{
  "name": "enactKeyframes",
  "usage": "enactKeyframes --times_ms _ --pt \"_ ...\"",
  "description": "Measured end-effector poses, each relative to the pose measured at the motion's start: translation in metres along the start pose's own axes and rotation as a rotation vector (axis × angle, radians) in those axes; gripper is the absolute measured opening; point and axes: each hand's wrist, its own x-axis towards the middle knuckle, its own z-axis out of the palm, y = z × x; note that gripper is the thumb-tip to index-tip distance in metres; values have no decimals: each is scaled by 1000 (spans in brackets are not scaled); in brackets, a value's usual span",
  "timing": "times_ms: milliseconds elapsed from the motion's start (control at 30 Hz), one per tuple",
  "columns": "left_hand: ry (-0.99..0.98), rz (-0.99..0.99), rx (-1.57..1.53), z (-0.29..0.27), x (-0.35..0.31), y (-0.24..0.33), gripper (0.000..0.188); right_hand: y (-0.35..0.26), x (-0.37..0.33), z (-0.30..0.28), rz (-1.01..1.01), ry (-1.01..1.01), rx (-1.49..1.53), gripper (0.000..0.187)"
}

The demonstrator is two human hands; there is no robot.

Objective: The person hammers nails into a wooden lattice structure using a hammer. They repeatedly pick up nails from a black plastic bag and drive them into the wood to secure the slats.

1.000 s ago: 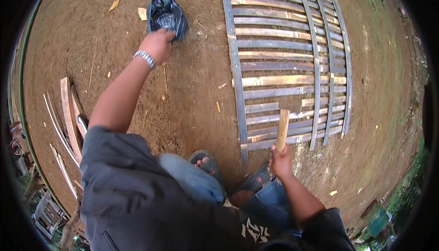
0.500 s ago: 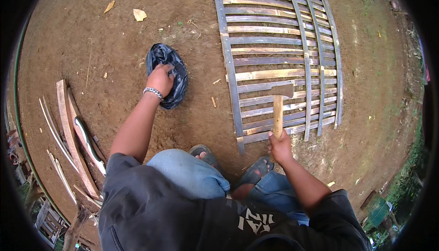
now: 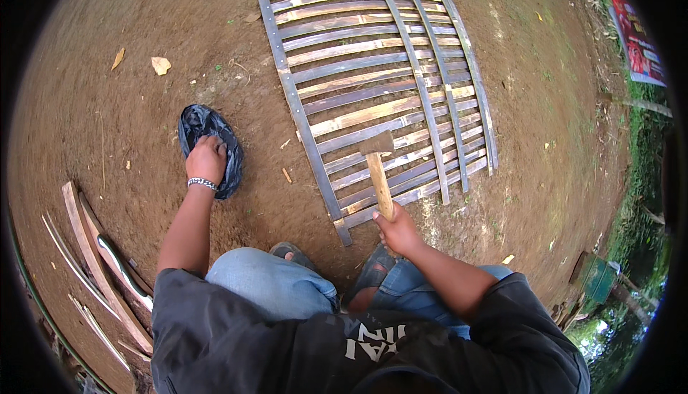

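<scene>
A hatchet [image 3: 379,179] with a pale wooden handle is gripped in my right hand [image 3: 398,230], its metal head upward over the near part of a slatted bamboo panel [image 3: 291,91]. The panel lies on the ground, with several cross slats fixed to long dark strips. To the left, my left hand [image 3: 206,159] is in the mouth of a black plastic bag [image 3: 231,173] on the dirt. Its fingers are curled together, and whatever they hold is hidden. A chain bracelet [image 3: 202,183] circles that wrist.
At lower left lie a long wooden strip [image 3: 100,265], thin pale slivers [image 3: 72,254] and a saw with a white-and-black handle [image 3: 123,268]. Dry leaves [image 3: 160,65] dot the brown ground. A red banner [image 3: 638,46] and a green box [image 3: 600,279] stand at right.
The view has turned right, so the panel, bag and both hands appear farther left. The hatchet now leans left. My left hand stays at the bag.
</scene>
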Motion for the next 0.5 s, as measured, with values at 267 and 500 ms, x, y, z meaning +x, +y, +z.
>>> enactKeyframes --times_ms 267,500 --pt "21 -56 -59 -4 -1 8 15 5 13 -1 54 155 214 23" --pt "-6 -130 -128 -2 -1 3 19 39 36 -27 99 372 362 20"
